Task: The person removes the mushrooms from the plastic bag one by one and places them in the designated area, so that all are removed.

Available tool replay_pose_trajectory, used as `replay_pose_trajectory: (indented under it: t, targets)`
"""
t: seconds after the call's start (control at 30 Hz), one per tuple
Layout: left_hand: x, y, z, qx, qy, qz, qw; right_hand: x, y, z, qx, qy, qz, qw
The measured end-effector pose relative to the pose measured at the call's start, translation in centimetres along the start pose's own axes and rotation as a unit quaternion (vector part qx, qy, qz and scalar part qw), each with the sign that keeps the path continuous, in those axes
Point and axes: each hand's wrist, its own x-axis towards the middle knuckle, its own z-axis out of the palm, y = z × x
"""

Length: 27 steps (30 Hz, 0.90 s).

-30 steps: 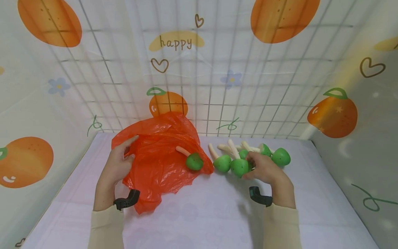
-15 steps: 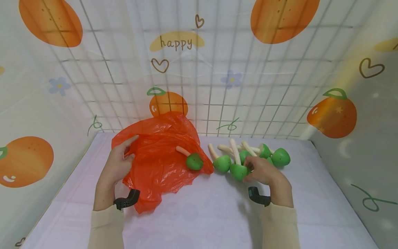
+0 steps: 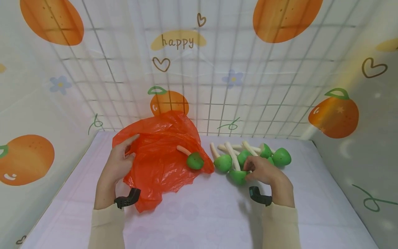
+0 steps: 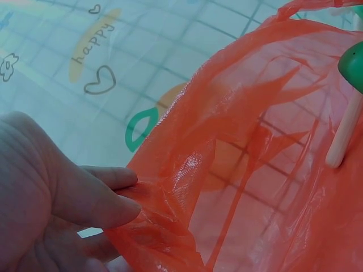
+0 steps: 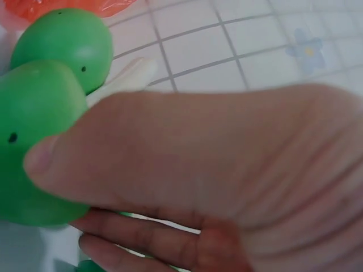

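Note:
At the left, my left hand (image 3: 116,162) pinches the edge of a red plastic bag (image 3: 152,169); in the left wrist view its thumb and fingers (image 4: 122,207) hold the thin film. A toy mushroom (image 3: 195,161) with a green cap and pinkish stem lies within the bag's red outline, near its right side. My right hand (image 3: 264,171) pinches the green cap of another toy mushroom (image 3: 237,177), whose pale stem points up and away. In the right wrist view the thumb presses on that dotted cap (image 5: 34,113); the fingers are partly hidden behind the thumb.
Several more green-capped toy mushrooms lie close together beyond my right hand, among them one beside the bag (image 3: 223,163) and one at the far right (image 3: 281,157). A white cloth (image 3: 192,221) covers the table. A printed curtain over a wire grid (image 3: 217,97) rises behind.
My right hand has drawn its mushroom slightly toward me, and the stem has swung to lean left. My left hand and the bag stay in place.

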Motion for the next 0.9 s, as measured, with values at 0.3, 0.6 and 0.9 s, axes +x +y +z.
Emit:
replay_pose_trajectory:
  t: [0.3,0.6,0.9]
  targets:
    - [0.0,0.0,0.0,0.0,0.0,-0.002,1.0,-0.3,-1.4,-0.4,-0.011,0.068,-0.012,0.9975]
    - [0.0,0.0,-0.2,-0.004,0.001,0.01,0.9999,0.4,-4.5,0.0,0.008,0.162,-0.049,0.9855]
    - [0.1,-0.2,-0.2,0.0,0.004,0.012,0.9999,1.0,-7.9,1.7,0.051,0.199,-0.129,0.9702]
